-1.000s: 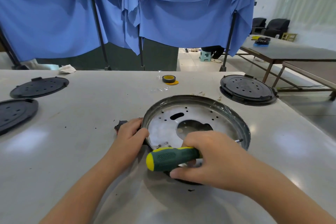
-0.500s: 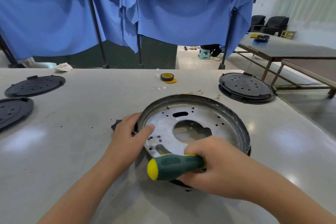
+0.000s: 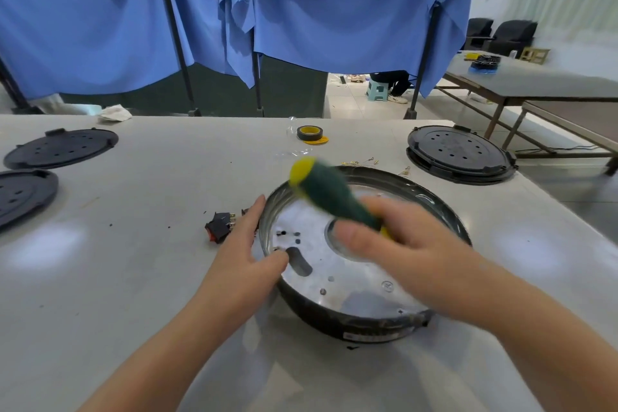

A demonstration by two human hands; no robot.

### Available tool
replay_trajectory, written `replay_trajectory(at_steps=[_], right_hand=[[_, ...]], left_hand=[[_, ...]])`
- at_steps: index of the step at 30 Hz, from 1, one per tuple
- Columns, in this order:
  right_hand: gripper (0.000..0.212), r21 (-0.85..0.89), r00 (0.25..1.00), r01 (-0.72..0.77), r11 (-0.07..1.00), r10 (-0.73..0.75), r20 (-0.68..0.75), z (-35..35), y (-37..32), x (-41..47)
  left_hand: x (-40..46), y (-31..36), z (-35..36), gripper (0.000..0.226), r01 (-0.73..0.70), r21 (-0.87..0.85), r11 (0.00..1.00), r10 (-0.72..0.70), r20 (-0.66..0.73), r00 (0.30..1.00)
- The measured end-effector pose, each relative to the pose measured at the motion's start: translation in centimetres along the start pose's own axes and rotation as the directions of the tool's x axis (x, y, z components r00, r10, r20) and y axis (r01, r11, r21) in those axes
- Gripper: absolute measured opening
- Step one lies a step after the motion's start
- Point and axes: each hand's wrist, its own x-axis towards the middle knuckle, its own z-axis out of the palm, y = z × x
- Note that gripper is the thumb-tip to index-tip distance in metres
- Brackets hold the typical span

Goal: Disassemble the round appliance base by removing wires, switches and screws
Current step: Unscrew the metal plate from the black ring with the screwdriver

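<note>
The round appliance base (image 3: 354, 278) lies on the grey table, a dark rim around a silver plate with holes and a large middle opening. My left hand (image 3: 249, 252) grips its left rim, thumb inside on the plate. My right hand (image 3: 406, 249) hovers over the plate and holds a green screwdriver (image 3: 329, 199) with a yellow cap; the handle is blurred and points up and to the left, the shaft is hidden by my hand. A black and red rocker switch (image 3: 219, 227) lies loose just left of the base.
Two black round covers (image 3: 60, 148) (image 3: 20, 196) lie at the far left, another black base (image 3: 459, 153) at the back right. A roll of tape (image 3: 310, 134) and small brass terminals (image 3: 359, 162) sit behind the base. Blue curtains hang beyond the table.
My right hand lifted and swung the screwdriver from lying across the near rim to handle-up over the plate. My left hand shifted along the rim, uncovering the rocker switch.
</note>
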Motion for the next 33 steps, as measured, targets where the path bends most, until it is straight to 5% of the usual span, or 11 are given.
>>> replay_trajectory(at_steps=[4,8,14,21,33], right_hand=[[0.022,0.307,0.979,0.112,0.945,-0.052,-0.198,-2.4,-0.1,1.1],[0.025,0.574,0.943,0.229,0.786,-0.033,-0.331,-3.2,0.4,1.4],[0.027,0.66,0.939,0.248,0.709,-0.007,-0.345,-2.9,1.5,1.4],[0.023,0.685,0.949,0.22,0.695,0.01,-0.315,-2.6,2.3,0.9],[0.022,0.681,0.954,0.237,0.693,-0.033,-0.298,-2.1,2.4,0.4]], left_hand=[[-0.8,0.8,0.2,0.06,-0.209,0.153,0.966,0.225,-0.093,0.97],[-2.0,2.1,0.7,0.028,-0.452,0.198,0.87,0.449,0.062,0.891],[-3.2,2.0,1.5,0.017,-0.674,0.285,0.681,0.625,0.253,0.738],[-2.9,1.7,1.9,0.051,-0.728,0.332,0.6,0.689,0.247,0.681],[-2.6,1.1,2.2,0.053,-0.729,0.353,0.586,0.706,0.219,0.674]])
